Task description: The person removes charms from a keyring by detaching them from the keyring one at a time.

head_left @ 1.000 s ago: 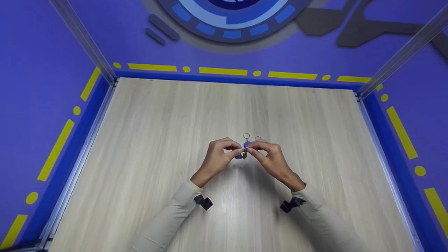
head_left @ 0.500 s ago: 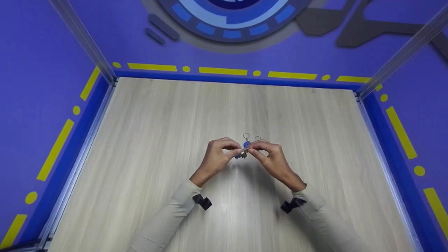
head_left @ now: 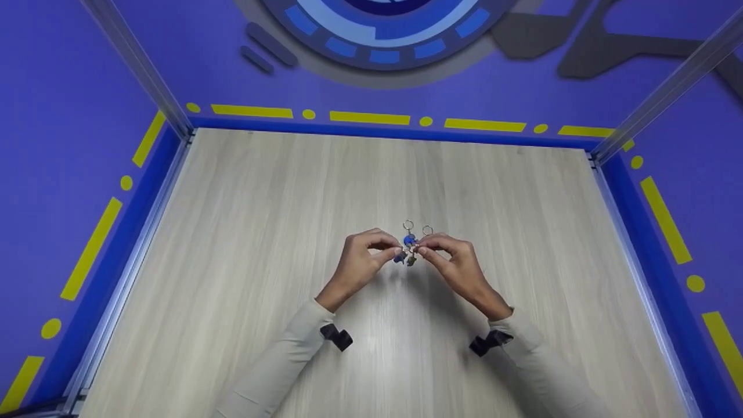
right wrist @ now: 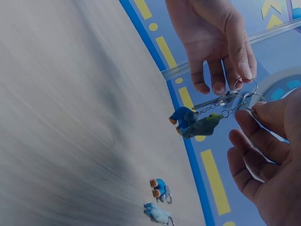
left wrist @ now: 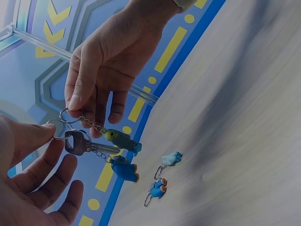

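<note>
Fingers of the left hand [head_left: 361,256] and right hand [head_left: 453,264] pinch two rings close together

Held above the table [head_left: 261,232], the left hand grips the key ring [right wrist: 256,87], which carries a metal key [left wrist: 76,142] and a hanging blue figure [left wrist: 123,169]. The right hand pinches a second ring [right wrist: 244,104], from whose chain a green figure [left wrist: 123,141] hangs. On both hands thumb and forefinger close narrowly, while the other fingers curve loosely.

Just to the far side of the hands, two more keychains lie on the wood: an orange-footed keychain [head_left: 409,239] and, to its right, a pale-blue keychain [left wrist: 172,158].

Pale boards stretch wide to the left rail [head_left: 133,261] and right rail [head_left: 638,264], with a broad strip on the far side up to the blue wall [head_left: 360,97]. The work sits well apart from all three edges; the near edge is cut off, as are the sleeves [head_left: 290,342].

From the head, the right hand hides the pale-blue keychain except its ring, and the held figures show only as small dark shapes. The two held rings overlap; whether they are linked I cannot tell.
</note>
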`<action>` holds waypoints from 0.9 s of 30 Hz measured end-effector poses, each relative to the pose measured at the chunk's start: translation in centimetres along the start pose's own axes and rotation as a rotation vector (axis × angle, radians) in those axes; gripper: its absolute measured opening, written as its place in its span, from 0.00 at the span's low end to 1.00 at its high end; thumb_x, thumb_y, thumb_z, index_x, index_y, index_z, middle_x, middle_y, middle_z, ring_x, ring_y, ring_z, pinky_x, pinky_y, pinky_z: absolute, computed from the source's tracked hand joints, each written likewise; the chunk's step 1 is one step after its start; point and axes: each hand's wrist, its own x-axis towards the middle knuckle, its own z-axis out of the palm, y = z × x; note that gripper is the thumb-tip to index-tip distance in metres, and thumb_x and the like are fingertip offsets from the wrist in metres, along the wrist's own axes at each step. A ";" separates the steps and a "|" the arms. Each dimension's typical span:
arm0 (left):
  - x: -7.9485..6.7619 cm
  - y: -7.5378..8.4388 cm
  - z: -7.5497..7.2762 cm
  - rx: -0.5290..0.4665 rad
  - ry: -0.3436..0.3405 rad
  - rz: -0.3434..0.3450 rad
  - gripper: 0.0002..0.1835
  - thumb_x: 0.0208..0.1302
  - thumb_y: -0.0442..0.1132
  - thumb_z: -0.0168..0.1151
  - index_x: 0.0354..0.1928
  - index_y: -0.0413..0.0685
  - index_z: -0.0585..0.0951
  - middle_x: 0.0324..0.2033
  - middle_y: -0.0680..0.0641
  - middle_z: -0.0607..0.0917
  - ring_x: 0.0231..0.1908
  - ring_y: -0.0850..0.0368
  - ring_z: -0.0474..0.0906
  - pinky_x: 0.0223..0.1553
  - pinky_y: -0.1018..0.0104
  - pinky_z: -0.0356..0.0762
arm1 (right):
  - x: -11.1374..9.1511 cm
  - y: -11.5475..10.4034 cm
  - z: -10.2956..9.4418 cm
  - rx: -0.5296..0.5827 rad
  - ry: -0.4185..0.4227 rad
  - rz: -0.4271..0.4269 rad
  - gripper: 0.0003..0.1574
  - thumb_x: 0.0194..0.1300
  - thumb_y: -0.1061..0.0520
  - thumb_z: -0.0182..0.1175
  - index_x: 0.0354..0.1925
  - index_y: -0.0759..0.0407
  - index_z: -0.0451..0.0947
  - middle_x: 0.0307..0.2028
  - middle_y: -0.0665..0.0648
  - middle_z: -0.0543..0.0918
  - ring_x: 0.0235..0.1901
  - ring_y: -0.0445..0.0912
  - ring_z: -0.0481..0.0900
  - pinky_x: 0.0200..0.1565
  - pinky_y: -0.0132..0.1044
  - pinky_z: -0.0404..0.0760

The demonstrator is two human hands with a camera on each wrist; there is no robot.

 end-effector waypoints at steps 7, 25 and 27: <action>-0.1 -0.1 -0.2 0.047 -0.036 -0.030 0.03 0.74 0.33 0.73 0.42 0.42 0.92 0.39 0.52 0.92 0.41 0.59 0.87 0.52 0.55 0.87 | -0.1 -0.4 0.0 0.030 -0.026 -0.011 0.08 0.76 0.68 0.68 0.45 0.61 0.93 0.49 0.64 0.92 0.55 0.54 0.88 0.60 0.33 0.82; 0.2 0.3 0.4 0.139 -0.036 0.081 0.04 0.69 0.28 0.76 0.40 0.44 0.91 0.37 0.50 0.91 0.39 0.58 0.87 0.49 0.53 0.87 | 0.1 -0.3 0.2 0.032 -0.040 -0.046 0.08 0.73 0.69 0.70 0.45 0.61 0.93 0.49 0.63 0.93 0.54 0.61 0.89 0.61 0.33 0.81; 0.2 0.3 0.4 0.148 -0.036 0.100 0.04 0.68 0.28 0.76 0.40 0.45 0.91 0.37 0.52 0.91 0.39 0.58 0.87 0.49 0.55 0.87 | 0.1 -0.3 0.3 0.029 -0.038 -0.048 0.08 0.73 0.69 0.70 0.45 0.60 0.93 0.49 0.62 0.93 0.54 0.60 0.89 0.61 0.33 0.81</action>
